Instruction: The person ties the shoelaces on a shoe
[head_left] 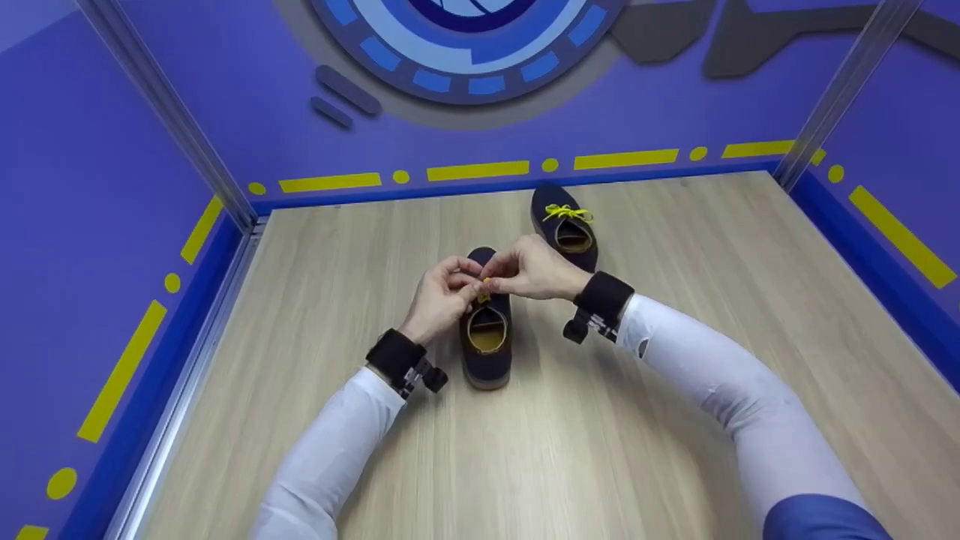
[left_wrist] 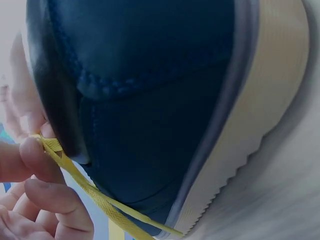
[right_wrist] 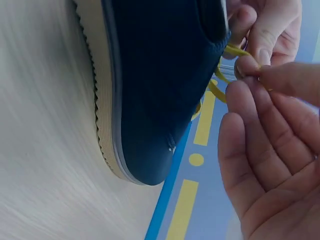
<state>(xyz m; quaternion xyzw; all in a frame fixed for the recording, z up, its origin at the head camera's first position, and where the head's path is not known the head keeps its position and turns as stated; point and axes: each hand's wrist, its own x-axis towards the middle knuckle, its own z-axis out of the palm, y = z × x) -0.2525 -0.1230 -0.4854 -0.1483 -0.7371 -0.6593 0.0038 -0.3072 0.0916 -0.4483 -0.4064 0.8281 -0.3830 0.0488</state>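
A dark shoe with a tan sole stands upright on the table, toe pointing away from me. My left hand is at its left side, thumb and forefinger pinching the yellow shoelace above the tongue. From the other side my right hand pinches the same lace, its fingertips meeting those of the left. In the right wrist view the right hand's other fingers are loosely bent. Lace loops hang down over the shoe's front in both wrist views. Where the lace crosses is hidden between the fingertips.
A second dark shoe, its yellow lace tied in a bow, stands farther back to the right, partly behind my right hand. The wood-grain table ends at blue panels on the left, back and right.
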